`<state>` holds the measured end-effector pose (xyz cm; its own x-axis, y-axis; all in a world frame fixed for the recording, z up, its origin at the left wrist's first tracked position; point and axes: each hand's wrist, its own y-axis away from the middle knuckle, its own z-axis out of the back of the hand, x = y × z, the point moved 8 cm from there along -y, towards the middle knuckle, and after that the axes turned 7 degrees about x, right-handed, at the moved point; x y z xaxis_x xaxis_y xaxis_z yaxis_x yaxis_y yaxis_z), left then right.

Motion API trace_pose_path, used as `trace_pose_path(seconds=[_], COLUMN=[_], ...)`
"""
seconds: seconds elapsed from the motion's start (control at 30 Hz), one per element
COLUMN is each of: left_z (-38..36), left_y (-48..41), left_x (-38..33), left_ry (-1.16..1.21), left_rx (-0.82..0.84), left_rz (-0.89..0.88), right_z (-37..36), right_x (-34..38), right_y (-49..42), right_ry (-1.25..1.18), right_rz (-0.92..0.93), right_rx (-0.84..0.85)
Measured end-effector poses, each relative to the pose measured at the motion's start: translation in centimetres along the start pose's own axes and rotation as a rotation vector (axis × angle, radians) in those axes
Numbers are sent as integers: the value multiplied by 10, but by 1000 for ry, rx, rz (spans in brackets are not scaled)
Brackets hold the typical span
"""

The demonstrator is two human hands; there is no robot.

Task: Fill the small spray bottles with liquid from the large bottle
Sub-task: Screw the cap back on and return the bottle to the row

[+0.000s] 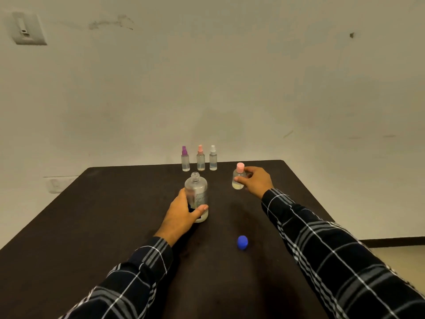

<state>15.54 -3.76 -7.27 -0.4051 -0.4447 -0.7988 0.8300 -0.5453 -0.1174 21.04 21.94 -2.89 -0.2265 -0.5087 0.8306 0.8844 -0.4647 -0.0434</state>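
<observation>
Head view: left hand point(181, 215) wrapped around the lower half of the large bottle point(196, 192), upright mid-table, mouth uncapped. Right hand point(255, 180) fingers closed on a small pink-capped bottle point(239, 177), upright, far right on the dark table point(92, 215). Blue cap point(242, 242) lies near, right of centre. Three spray bottles at far edge: purple point(185, 160), pink point(200, 158), white point(213, 158).

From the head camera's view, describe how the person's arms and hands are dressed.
Both arms wear long sleeves of a dark, near-black plaid shirt crossed by thin white lines and broader grey bands. The cuffs end at the wrists, the left one showing grey stripes. The left hand and right hand are bare: no gloves, and no rings or watch visible.
</observation>
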Motion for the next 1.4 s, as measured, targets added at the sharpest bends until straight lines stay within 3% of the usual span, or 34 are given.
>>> trace_pose_path(seconds=[0.6,1.2,1.4], left_z=[11,8,8], left_y=[-75,-88,-88], left_x=[19,22,23], left_ry=[-144,-150,-145], left_rx=[-55,4,25], left_rz=[4,9,26], right_z=[-49,-58,-60], right_x=[-24,-29,-33], right_y=[-157,-181,-177], right_ry=[169,220,174], right_rz=[16,5,-59], right_rx=[-33,-94,31])
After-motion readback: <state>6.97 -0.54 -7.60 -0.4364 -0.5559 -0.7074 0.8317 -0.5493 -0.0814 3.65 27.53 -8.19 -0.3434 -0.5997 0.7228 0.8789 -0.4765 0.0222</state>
